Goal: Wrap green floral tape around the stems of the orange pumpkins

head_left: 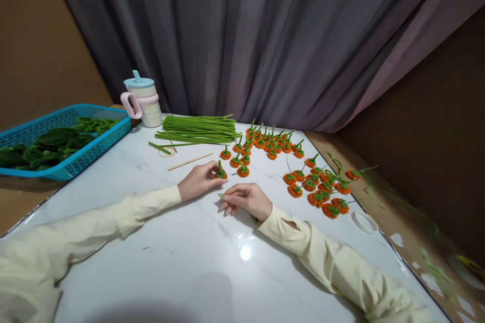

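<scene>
My left hand [197, 180] has its thumb and fingers closed on a small orange chenille fruit [221, 175] with a green stem pointing up. It is held just above or on the white table; which, I cannot tell. To the right, my right hand [250, 200] pinches a small pale green strip [221, 196], whose exact kind is unclear. Beyond both hands stand similar orange chenille fruits [243, 171] with upright green stems. More orange fruits [311, 181], some with thin wires sticking out, lie farther right. A bundle of green chenille stems [200, 129] rests behind my left hand.
A thin wooden stick [190, 161] and a rubber band [166, 152] lie near the bundle. At left is a blue basket [99, 147] of green leaf pieces, beside a lidded cup [150, 111]. A white tape ring [365, 222] sits by the right edge. Curtains [227, 35] hang behind.
</scene>
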Tool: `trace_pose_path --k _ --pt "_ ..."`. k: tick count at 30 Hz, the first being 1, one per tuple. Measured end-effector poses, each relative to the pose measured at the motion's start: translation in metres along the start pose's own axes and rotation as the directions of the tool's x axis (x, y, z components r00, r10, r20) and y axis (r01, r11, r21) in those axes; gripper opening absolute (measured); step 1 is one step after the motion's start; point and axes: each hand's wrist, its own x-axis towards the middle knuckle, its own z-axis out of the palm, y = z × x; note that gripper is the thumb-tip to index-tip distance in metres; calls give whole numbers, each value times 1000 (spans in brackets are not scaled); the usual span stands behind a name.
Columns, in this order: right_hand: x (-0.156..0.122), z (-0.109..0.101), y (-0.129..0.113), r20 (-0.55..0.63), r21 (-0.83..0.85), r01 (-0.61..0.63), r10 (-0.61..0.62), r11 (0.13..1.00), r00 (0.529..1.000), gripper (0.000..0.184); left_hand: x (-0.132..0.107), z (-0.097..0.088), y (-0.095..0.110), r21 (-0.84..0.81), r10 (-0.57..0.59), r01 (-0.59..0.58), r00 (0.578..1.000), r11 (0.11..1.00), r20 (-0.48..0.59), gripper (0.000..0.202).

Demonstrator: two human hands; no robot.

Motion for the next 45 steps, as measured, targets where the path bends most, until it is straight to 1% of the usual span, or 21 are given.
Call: trace_pose_path --k 2,4,5,7,9,10,12,13,15,17,19,22,24,27,29,32,35,40,45 --pt "0 -2 -1 10 11 14 -15 1000 1000 30 -19 -1 10 -242 -91 93 996 966 20 31" --pt "0 -3 -1 16 22 33 -34 999 999 29 -34 0 16 -404 -192 188 981 895 32 35" --pt "-1 -4 -2 16 25 42 -42 999 999 28 -40 0 17 -444 -248 250 967 860 63 35" --pt "-1 -5 -2 15 26 53 -54 998 998 26 -47 1 18 -467 -330 348 936 813 123 35" --pt "-2 -4 -2 20 7 50 -50 999 999 26 -49 1 18 -466 -361 388 921 796 150 37" --pt "-3 -3 -2 25 -10 45 -44 999 999 26 -48 0 18 -465 -361 385 921 797 145 38" --pt "-3 -2 -3 35 -47 32 -31 998 999 27 -47 -1 18 -445 -336 352 935 824 118 37" --pt "-3 0 -3 37 -63 28 -26 998 999 27 -47 -2 19 -418 -306 319 947 851 99 36" --pt "-4 2 -4 28 -83 30 -27 996 999 28 -46 -3 19 -340 -213 222 975 914 63 34" --pt "-3 3 -4 8 -97 32 -31 995 999 29 -46 -4 19 -265 -115 125 992 956 55 33" --pt "-3 5 -4 -7 -116 31 -32 993 999 30 -47 -5 19 -205 -41 52 997 977 59 33" --pt "-3 6 -3 -6 -150 32 -33 988 999 29 -48 -5 19 -143 40 -32 997 989 59 34" --pt "-3 6 -3 2 -162 37 -37 986 999 29 -49 -5 21 -139 69 -59 995 989 69 34" --pt "-3 5 -3 12 -154 52 -51 987 999 30 -50 -5 23 -189 96 -75 990 979 107 32" --pt "-3 5 -3 17 -145 62 -60 987 998 31 -52 -4 23 -220 117 -89 986 971 121 28" --pt "-3 5 -3 23 -134 64 -61 989 998 31 -53 -4 22 -177 167 -151 983 973 80 21" --pt "-4 4 -2 34 -117 61 -57 991 998 31 -54 -5 22 -103 222 -217 974 971 46 23" --pt "-6 3 -4 47 -122 73 -68 990 997 31 -58 -7 22 -39 189 -187 981 982 48 30" --pt "-7 4 -6 36 -150 96 -91 984 995 30 -61 -5 18 -15 207 -207 978 978 30 32"
